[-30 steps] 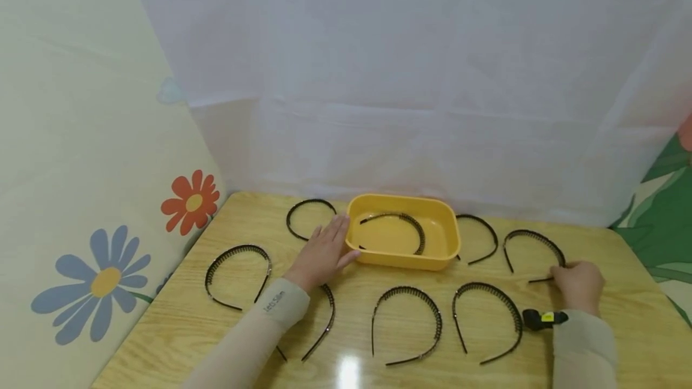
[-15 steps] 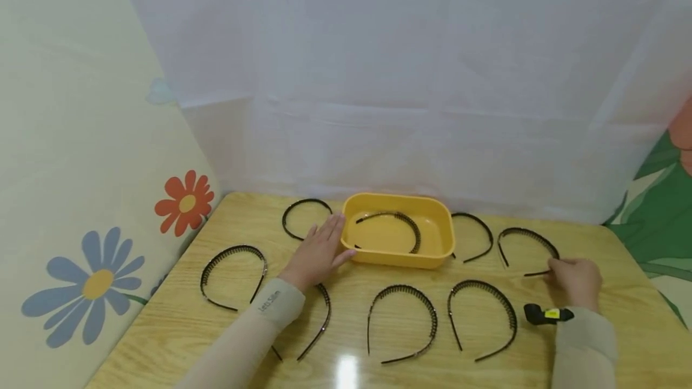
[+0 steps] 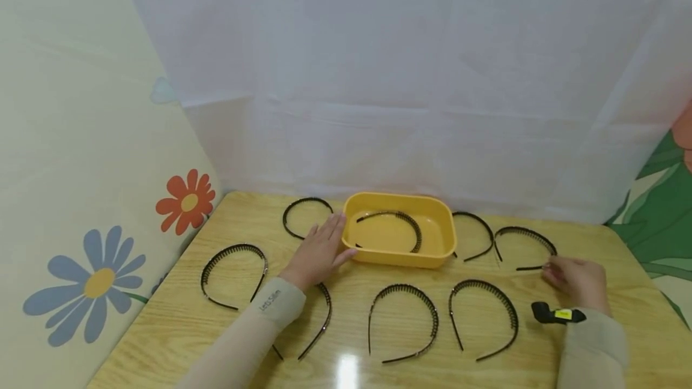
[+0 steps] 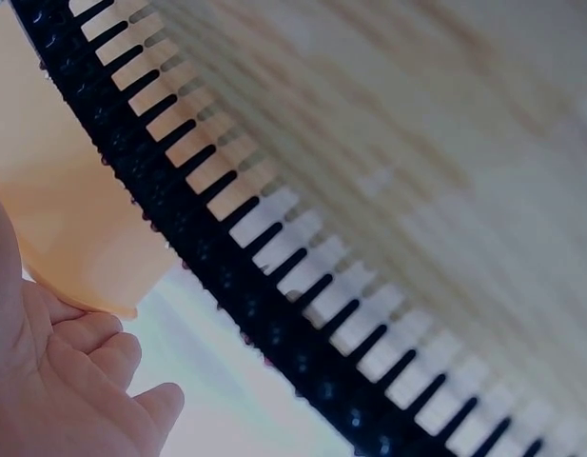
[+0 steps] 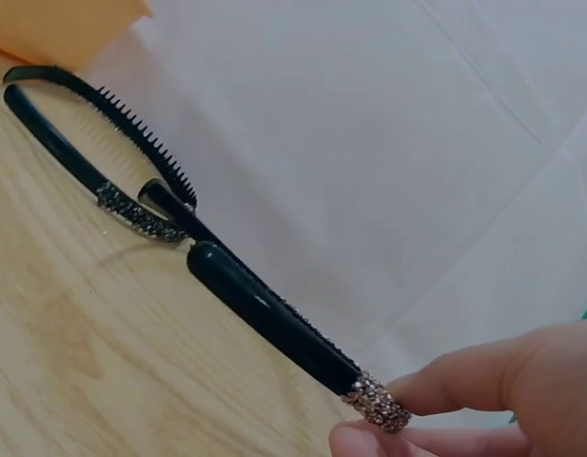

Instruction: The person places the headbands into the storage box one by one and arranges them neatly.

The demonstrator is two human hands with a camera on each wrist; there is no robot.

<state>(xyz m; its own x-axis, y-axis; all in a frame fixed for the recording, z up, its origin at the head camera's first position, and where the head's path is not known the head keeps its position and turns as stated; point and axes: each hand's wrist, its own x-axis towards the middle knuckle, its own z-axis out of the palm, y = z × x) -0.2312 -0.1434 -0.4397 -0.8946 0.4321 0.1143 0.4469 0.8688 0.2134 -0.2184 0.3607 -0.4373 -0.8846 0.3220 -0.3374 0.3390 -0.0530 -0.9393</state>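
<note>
My right hand (image 3: 581, 281) pinches a black toothed headband (image 3: 532, 233) at the right of the table. In the right wrist view, thumb and fingers grip its glittery section (image 5: 377, 405), and its free ends overlap the neighbouring headband (image 5: 55, 148). My left hand (image 3: 313, 255) lies with straight fingers against the left side of a yellow plastic box (image 3: 400, 258). One headband (image 3: 418, 233) lies inside that box. The left wrist view shows this hand (image 4: 74, 381) at the box wall (image 4: 93, 248), behind a close-up toothed headband (image 4: 198, 257).
Headbands flank the box, one at left (image 3: 286, 221) and one at right (image 3: 491, 239). Nearer me lie several more, including ones at left (image 3: 204, 278), centre (image 3: 435, 317) and right (image 3: 513, 317). A white cloth (image 3: 378, 77) hangs behind the wooden table (image 3: 346, 311).
The headband pinched by my right hand has shifted slightly left and back, closer to the one beside it. My left hand stays at the box. The head view has turned a little.
</note>
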